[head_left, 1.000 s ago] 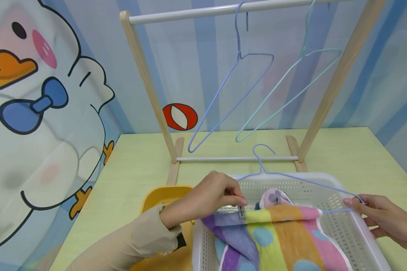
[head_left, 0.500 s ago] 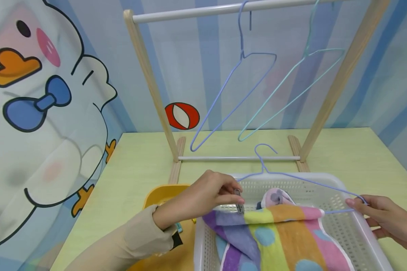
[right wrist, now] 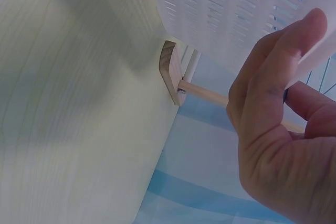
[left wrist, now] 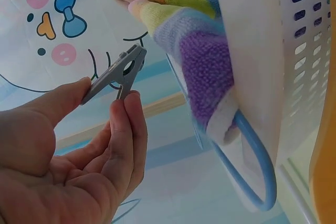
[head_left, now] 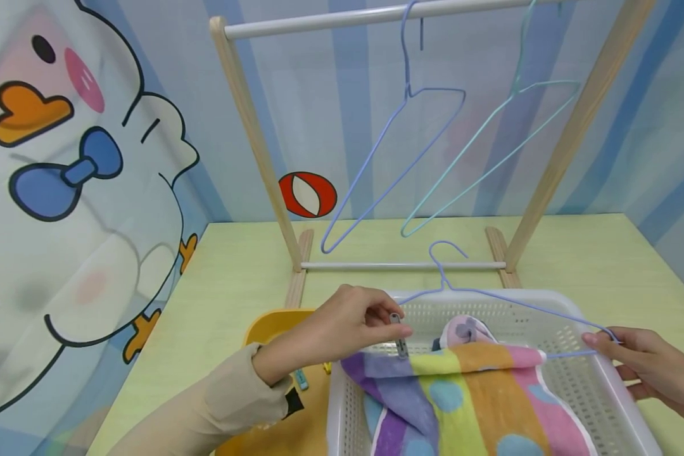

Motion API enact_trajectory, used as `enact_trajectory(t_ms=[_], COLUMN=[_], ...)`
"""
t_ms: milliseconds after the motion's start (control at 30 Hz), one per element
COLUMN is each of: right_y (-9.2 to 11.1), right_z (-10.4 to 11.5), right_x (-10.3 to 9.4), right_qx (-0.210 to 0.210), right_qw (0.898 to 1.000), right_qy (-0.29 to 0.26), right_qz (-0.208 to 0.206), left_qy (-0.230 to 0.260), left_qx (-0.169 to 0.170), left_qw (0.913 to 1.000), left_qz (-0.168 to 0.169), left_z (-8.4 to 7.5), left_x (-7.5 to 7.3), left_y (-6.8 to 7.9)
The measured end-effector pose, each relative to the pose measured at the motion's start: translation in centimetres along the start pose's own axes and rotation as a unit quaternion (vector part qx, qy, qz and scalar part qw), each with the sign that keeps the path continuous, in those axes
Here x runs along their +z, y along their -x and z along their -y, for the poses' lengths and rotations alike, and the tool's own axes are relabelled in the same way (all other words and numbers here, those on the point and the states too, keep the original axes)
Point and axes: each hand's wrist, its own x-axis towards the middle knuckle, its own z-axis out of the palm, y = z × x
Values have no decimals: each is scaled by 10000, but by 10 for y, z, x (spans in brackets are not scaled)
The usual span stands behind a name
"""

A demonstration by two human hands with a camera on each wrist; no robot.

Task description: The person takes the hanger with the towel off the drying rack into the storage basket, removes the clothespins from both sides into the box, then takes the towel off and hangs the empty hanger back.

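In the head view my left hand (head_left: 344, 332) pinches a grey clothespin (head_left: 401, 347) by its handles, its lower end at the towel's folded top edge. The left wrist view shows the clothespin (left wrist: 109, 73) between thumb and fingertips, a small gap from the towel (left wrist: 207, 74). The towel (head_left: 479, 396), striped in rainbow colours with blue dots, is draped over the bottom bar of a periwinkle wire hanger (head_left: 443, 282). My right hand (head_left: 652, 367) grips this hanger's right corner beside the white basket. In the right wrist view my right hand (right wrist: 278, 103) has curled fingers; the hanger is mostly hidden.
A white perforated basket (head_left: 553, 301) sits under the towel, with a rolled pinkish cloth (head_left: 464, 330) inside. Left of it is a yellow tray (head_left: 262, 326) holding a teal clothespin (head_left: 301, 379). Behind, a wooden rack (head_left: 253, 136) carries a blue hanger (head_left: 367, 161) and a mint hanger (head_left: 462, 152).
My left hand has drawn the clothespin slightly up and left, from overlapping the towel's front to its top edge. The right hand and hanger stay nearly still.
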Motion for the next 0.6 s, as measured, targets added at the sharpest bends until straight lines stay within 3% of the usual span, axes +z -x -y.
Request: enact_trajectory(t_ms=[333, 600], right_y=[2, -1], right_z=[3, -5], right_x=[3, -1], right_qx=[102, 38], right_qw=[9998, 9999], right_qy=[39, -93], right_qz=[-147, -82], left_qy=[16, 182], left_qx=[139, -66], left_qw=[9998, 9994], left_qz=[-165, -293], left_z=[0, 3], left_x=[-10, -23], left_y=[7, 20])
